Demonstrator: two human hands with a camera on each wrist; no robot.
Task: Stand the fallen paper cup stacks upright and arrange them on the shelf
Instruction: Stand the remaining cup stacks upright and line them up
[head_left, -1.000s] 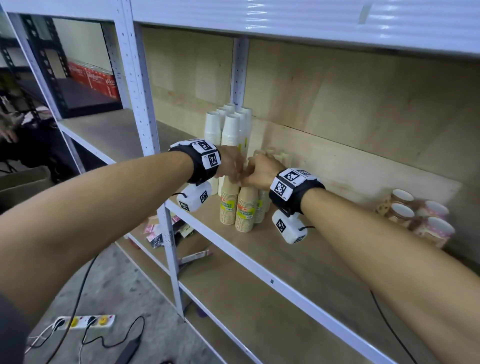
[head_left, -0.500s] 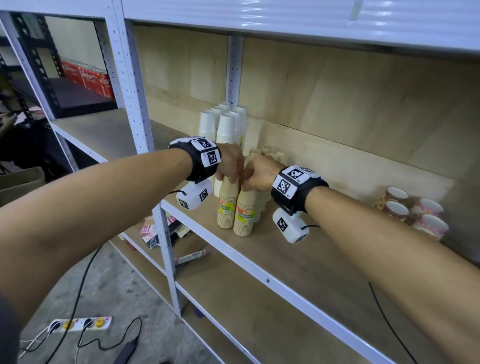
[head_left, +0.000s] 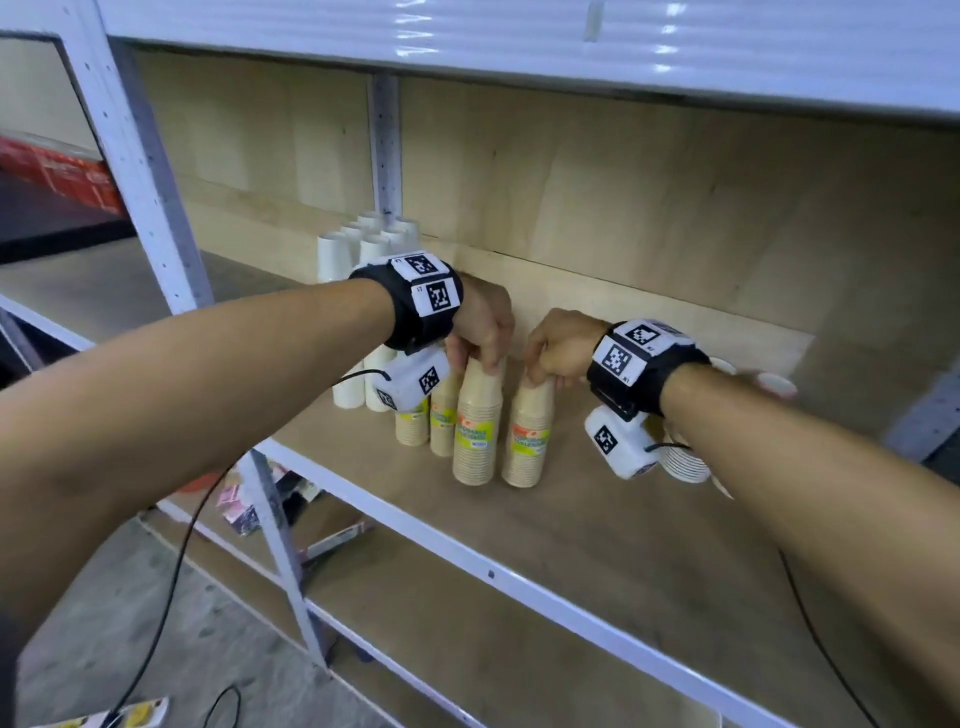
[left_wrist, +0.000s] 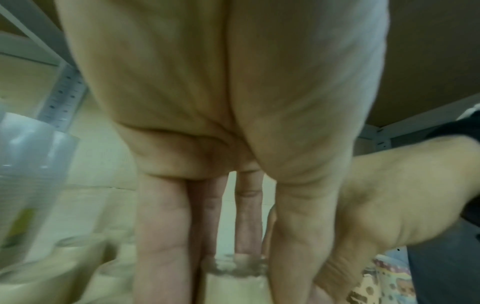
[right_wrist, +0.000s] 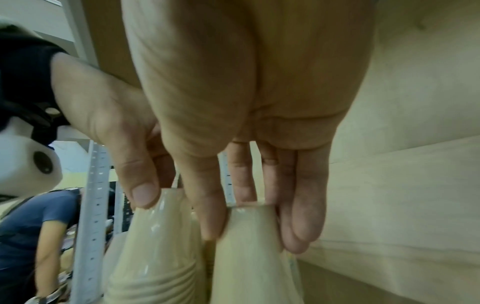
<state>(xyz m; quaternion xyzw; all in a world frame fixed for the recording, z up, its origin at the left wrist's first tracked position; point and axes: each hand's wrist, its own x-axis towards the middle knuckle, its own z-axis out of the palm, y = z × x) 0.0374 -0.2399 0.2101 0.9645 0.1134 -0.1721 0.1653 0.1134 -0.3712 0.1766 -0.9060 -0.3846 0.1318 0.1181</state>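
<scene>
Bare shelf (head_left: 597, 525) ahead (cups (head_left: 680, 462) right).

Black marker-tagged wristbands (head_left: 423, 306), white cameras (head_left: 413, 382)

Under the right hand's (head_left: 558, 345) grip, the kraft paper cup stack (head_left: 527, 431) wears glossy clear plastic wrap. Under the left hand's (head_left: 483, 325) grip, same sheen. Shelf board (head_left: 597, 519) below: matt pale wood. Painted metal upright (head_left: 150, 171), smooth.

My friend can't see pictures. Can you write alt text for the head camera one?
Two hands each grip the top of an upright tan paper cup stack on a wooden shelf: left hand, right hand. White cup stacks stand behind.
</scene>
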